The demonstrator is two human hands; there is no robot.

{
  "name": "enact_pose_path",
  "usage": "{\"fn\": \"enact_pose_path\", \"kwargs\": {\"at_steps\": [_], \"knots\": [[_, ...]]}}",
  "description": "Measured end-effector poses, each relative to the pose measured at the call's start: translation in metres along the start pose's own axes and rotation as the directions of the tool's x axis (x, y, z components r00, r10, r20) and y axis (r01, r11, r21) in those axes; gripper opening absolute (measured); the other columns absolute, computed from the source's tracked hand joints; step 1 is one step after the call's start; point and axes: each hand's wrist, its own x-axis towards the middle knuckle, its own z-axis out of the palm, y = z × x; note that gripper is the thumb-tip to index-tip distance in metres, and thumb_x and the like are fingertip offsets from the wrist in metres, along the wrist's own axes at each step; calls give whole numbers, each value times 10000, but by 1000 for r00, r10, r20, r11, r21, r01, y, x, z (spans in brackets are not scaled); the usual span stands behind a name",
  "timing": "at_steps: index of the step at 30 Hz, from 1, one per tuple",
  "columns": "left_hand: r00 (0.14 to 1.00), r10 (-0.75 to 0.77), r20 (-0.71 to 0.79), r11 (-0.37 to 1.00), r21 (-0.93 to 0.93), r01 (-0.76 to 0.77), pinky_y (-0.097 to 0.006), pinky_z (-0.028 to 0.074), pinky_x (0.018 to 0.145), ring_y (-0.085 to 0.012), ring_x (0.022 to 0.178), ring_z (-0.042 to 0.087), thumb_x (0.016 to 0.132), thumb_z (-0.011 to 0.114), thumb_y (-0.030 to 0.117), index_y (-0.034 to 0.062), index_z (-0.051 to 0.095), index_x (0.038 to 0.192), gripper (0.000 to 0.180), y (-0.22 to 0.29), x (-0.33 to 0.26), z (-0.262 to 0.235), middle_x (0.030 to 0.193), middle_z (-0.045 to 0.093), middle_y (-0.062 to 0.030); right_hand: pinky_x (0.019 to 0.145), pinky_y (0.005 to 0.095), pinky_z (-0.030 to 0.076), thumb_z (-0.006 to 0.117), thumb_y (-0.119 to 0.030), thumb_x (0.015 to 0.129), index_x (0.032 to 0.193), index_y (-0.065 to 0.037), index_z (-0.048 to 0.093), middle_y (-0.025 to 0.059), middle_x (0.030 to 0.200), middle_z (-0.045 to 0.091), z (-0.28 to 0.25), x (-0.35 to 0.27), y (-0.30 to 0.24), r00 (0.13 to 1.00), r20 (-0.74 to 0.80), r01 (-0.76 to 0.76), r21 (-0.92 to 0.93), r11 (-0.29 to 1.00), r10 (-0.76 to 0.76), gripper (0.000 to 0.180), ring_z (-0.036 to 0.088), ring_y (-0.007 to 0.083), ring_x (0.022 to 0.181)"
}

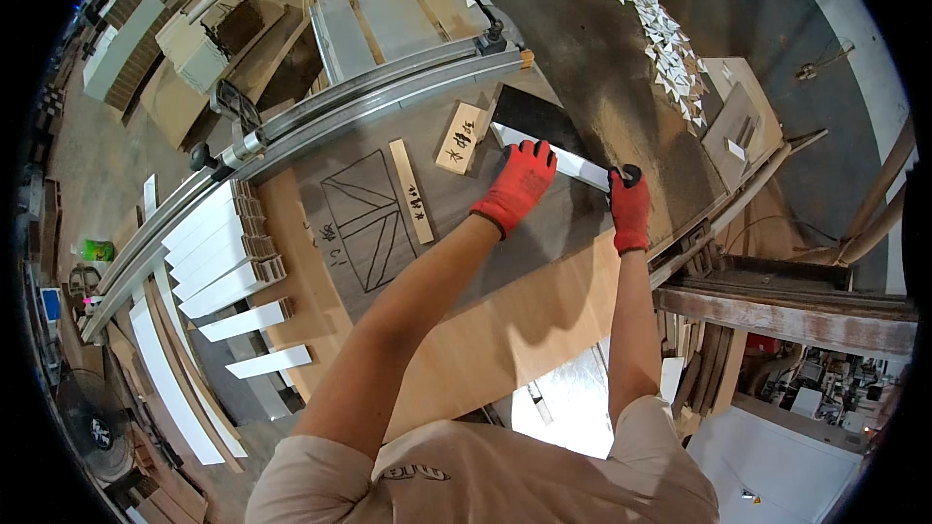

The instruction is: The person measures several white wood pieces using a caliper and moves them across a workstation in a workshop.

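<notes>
One half-curled, red-gloved left hand [515, 188], grip unclear, reaches forward onto the middle of a straight, narrow white strip [581, 170] slanting down rightward across a dark grey wood-grain board [456, 199], its right end clasped by the red-gloved right hand [630, 210].

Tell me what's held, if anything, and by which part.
Possibly the white strip: right hand at its right end, left hand farther left along it; gripping or just pressing is unclear.
</notes>
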Motion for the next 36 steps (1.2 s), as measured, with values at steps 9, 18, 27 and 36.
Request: {"fn": "enact_pose_path", "kwargs": {"at_steps": [9,18,27,36], "knots": [[998,53,-15,999,5,-53,-420,457,752,-277,926,557,855,566,172,77,628,1103,273,-10,-2,-9,1054,560,-112,885,486,504,641,-340,875,1239,-13,575,254,1063,689,26,-2,-22,994,-82,49,-288,957,-76,494,659,411,995],[967,254,-21,966,-52,-255,-427,491,742,-301,923,566,843,568,164,87,606,1142,311,-27,-3,0,1052,556,-122,896,470,500,690,-300,825,1231,-61,584,193,1192,621,19,-18,-31,968,-40,200,-469,860,-247,483,599,378,1105],[996,49,68,912,-409,-17,-448,524,853,-334,1032,629,791,663,94,91,583,1209,426,-74,-23,-48,1255,578,-134,829,429,520,564,-143,858,1129,-53,634,133,1104,591,92,-43,-81,787,158,589,-483,648,-597,294,580,310,1036],[810,-465,-356,884,-148,443,-475,441,978,-358,1183,545,760,793,296,137,504,1379,701,-245,-41,-108,1282,572,-165,715,428,538,586,-151,840,1010,-64,679,129,996,608,104,-39,-85,817,243,549,-605,577,-523,212,594,313,919]]}}
